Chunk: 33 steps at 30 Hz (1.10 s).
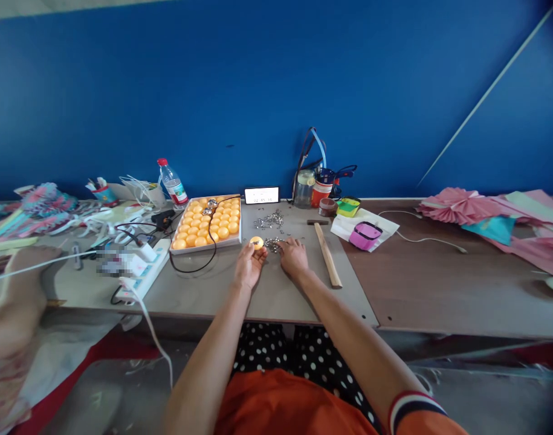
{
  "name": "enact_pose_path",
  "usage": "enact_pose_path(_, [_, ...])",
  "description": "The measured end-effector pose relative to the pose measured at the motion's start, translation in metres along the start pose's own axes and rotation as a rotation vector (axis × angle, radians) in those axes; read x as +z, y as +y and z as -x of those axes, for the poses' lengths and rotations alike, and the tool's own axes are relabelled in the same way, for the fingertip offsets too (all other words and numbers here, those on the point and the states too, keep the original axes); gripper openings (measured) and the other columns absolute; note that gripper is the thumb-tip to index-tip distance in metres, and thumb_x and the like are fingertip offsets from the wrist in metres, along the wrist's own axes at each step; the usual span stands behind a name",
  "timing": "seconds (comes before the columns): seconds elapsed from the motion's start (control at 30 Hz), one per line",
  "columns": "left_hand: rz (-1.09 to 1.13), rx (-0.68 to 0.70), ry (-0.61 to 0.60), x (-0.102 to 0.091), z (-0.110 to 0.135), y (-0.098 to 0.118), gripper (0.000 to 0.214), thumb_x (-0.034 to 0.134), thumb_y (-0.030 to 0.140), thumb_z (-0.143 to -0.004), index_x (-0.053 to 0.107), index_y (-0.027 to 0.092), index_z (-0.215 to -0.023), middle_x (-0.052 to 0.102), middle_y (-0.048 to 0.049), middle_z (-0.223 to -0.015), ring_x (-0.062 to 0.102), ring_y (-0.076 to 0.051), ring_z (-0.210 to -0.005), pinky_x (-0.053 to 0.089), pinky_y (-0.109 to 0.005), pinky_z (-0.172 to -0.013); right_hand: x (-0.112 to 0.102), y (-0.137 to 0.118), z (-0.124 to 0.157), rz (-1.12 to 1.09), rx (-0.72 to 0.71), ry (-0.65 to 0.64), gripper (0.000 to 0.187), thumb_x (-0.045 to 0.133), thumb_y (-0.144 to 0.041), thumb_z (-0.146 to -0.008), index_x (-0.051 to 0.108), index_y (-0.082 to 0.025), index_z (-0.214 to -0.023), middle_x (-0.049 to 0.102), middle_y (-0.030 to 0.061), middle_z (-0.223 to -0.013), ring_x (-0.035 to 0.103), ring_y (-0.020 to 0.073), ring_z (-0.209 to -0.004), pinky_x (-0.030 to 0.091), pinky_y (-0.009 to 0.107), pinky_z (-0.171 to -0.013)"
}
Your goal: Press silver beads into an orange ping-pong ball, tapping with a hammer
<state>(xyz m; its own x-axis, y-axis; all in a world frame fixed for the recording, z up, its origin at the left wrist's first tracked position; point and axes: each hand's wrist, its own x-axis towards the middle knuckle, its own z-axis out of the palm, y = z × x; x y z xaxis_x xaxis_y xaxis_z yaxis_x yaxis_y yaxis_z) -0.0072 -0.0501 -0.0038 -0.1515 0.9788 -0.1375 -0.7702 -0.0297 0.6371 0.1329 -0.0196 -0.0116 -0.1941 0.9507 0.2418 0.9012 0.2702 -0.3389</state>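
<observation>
My left hand is closed round a yellow-orange ball, held just above the grey table. My right hand lies palm down beside it, its fingertips on a small heap of shiny metal pieces. More of these metal pieces are scattered farther back. A white tray of orange balls stands to the left, with a black cable draped over it.
A hammer with a wooden handle lies right of my hands. Behind are a phone, jars and cups, a water bottle and a pink pouch. A power strip lies left. Pink paper fans sit far right.
</observation>
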Motion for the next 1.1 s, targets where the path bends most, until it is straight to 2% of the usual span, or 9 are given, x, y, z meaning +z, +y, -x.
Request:
enact_pose_path(0.17, [-0.004, -0.009, -0.004, 0.001, 0.002, 0.001, 0.02, 0.069, 0.025, -0.07, 0.061, 0.014, -0.085, 0.068, -0.0043, -0.076, 0.063, -0.011, -0.065, 0.049, -0.026, -0.068, 0.001, 0.005, -0.011, -0.023, -0.012, 0.0, 0.026, 0.041, -0.023, -0.087, 0.064, -0.021, -0.1, 0.061, 0.0091, -0.101, 0.051, 0.0206, -0.093, 0.033, 0.03, -0.081])
enact_pose_path(0.3, [-0.001, -0.005, 0.0, 0.002, 0.002, 0.0, 0.02, 0.07, 0.024, -0.07, 0.061, 0.014, -0.085, 0.068, -0.0044, -0.076, 0.063, -0.011, -0.064, 0.05, -0.026, -0.067, 0.006, 0.009, -0.015, -0.098, 0.0, 0.07, 0.021, 0.043, -0.021, -0.085, 0.064, -0.019, -0.086, 0.062, 0.0081, -0.092, 0.053, 0.0191, -0.086, 0.036, 0.028, -0.077])
enact_pose_path(0.43, [0.015, -0.018, 0.006, 0.002, 0.003, 0.001, 0.021, 0.071, 0.022, -0.068, 0.061, 0.014, -0.084, 0.068, -0.0036, -0.074, 0.063, -0.012, -0.064, 0.051, -0.025, -0.066, 0.011, 0.018, -0.016, -0.304, -0.027, 0.241, 0.019, 0.042, -0.019, -0.082, 0.06, -0.017, -0.077, 0.061, 0.0079, -0.086, 0.054, 0.0182, -0.083, 0.038, 0.027, -0.076])
enact_pose_path(0.53, [0.024, -0.028, 0.004, 0.002, 0.003, 0.001, 0.022, 0.072, 0.021, -0.067, 0.061, 0.015, -0.085, 0.068, -0.0034, -0.074, 0.064, -0.012, -0.064, 0.051, -0.026, -0.066, 0.011, 0.023, -0.016, -0.462, 0.051, 0.371, 0.018, 0.041, -0.019, -0.08, 0.058, -0.017, -0.077, 0.061, 0.0074, -0.08, 0.056, 0.0183, -0.08, 0.04, 0.027, -0.073])
enact_pose_path(0.67, [0.01, -0.029, -0.001, 0.001, 0.002, 0.001, 0.021, 0.072, 0.022, -0.068, 0.062, 0.014, -0.084, 0.068, -0.0037, -0.074, 0.063, -0.012, -0.064, 0.051, -0.027, -0.067, 0.01, 0.024, -0.015, -0.551, 0.149, 0.316, 0.017, 0.041, -0.021, -0.079, 0.057, -0.018, -0.079, 0.061, 0.0033, -0.068, 0.055, 0.0166, -0.065, 0.039, 0.026, -0.065])
enact_pose_path(0.77, [0.0, -0.024, -0.011, 0.0, 0.002, 0.0, 0.021, 0.072, 0.022, -0.068, 0.062, 0.014, -0.084, 0.068, -0.0037, -0.074, 0.063, -0.012, -0.065, 0.05, -0.027, -0.068, 0.013, 0.023, -0.016, -0.474, 0.108, 0.282, 0.017, 0.041, -0.02, -0.079, 0.057, -0.018, -0.075, 0.061, 0.0038, -0.07, 0.054, 0.0167, -0.066, 0.038, 0.026, -0.065])
enact_pose_path(0.97, [0.003, -0.032, -0.007, 0.001, 0.002, -0.001, 0.024, 0.074, 0.022, -0.064, 0.062, 0.014, -0.083, 0.069, -0.0037, -0.074, 0.064, -0.013, -0.064, 0.051, -0.027, -0.067, 0.017, 0.024, -0.017, -0.393, -0.017, 0.3, 0.021, 0.042, -0.02, -0.08, 0.06, -0.018, -0.07, 0.062, 0.006, -0.077, 0.054, 0.0165, -0.076, 0.039, 0.024, -0.071])
enact_pose_path(1.1, [0.007, -0.034, -0.007, 0.004, 0.004, 0.001, 0.022, 0.073, 0.022, -0.065, 0.062, 0.014, -0.082, 0.069, -0.0033, -0.072, 0.064, -0.013, -0.064, 0.051, -0.026, -0.065, 0.013, 0.021, -0.013, -0.363, 0.018, 0.243, 0.024, 0.044, -0.027, -0.084, 0.064, -0.019, -0.073, 0.065, 0.0064, -0.08, 0.057, 0.0164, -0.077, 0.04, 0.024, -0.071])
